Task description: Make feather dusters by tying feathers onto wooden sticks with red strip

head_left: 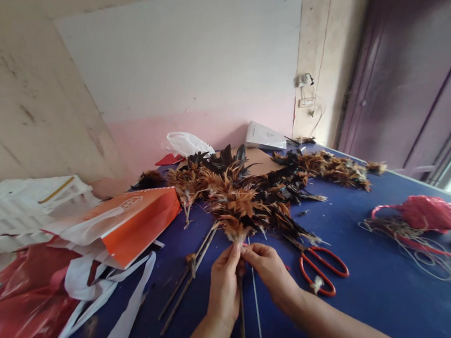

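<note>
My left hand (224, 279) is closed round the pale base of a brown feather bundle (239, 216), where a thin stick (242, 324) runs down toward me. My right hand (270, 269) pinches a small bit of pink string at the same base, its fingertips close to my left thumb. Most of this string is hidden by the fingers. The bundle's feathers fan away from me and overlap other brown and black feathers (225, 176) lying behind. Scissors with red handles (324, 268) rest to the right of my right hand, their blades partly under feathers.
On the right lies a ball of pink plastic string (433, 213) beside tangled pale cord (409, 246). Two loose sticks (186, 284) lie left of my hands. An orange and white paper bag (140, 225), red plastic (27, 294) and white strips (131, 306) fill the left side of the blue table (345, 223).
</note>
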### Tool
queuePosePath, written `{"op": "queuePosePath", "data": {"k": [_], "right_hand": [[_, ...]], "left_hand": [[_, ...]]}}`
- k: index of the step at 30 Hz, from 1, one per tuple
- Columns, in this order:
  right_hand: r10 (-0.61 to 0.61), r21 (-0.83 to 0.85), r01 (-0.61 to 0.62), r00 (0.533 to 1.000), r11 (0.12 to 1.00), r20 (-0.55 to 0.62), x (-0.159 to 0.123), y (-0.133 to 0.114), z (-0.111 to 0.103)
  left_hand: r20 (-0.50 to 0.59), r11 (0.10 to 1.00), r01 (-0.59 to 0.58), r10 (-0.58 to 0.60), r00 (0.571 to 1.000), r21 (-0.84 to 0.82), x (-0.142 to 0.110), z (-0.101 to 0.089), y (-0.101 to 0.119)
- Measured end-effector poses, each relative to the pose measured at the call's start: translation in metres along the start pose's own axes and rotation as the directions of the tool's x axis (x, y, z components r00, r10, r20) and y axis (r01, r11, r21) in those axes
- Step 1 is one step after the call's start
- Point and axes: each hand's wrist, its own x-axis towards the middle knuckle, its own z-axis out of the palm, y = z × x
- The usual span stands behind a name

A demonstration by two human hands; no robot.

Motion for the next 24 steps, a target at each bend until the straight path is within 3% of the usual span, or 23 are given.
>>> {"op": "queuePosePath", "data": {"k": [16,20,24], "right_hand": [[0.092,-0.1,-0.089,0.995,0.991,0.031,0.002,-0.002,-0.008],[-0.003,-0.243,0.019,0.998,0.97,0.066,0.004,-0.006,-0.01],[-0.23,-0.437,0.222,0.973,0.872,0.035,0.007,-0.008,-0.017]], "left_hand": [[0.021,0.993,-0.07,0.068,0.997,0.097,0.002,-0.003,0.0],[-0.005,0.992,-0.079,0.079,0.997,0.098,0.003,-0.005,0.002],[-0.04,0.99,-0.083,0.088,0.995,0.116,0.004,-0.007,0.005]]}}
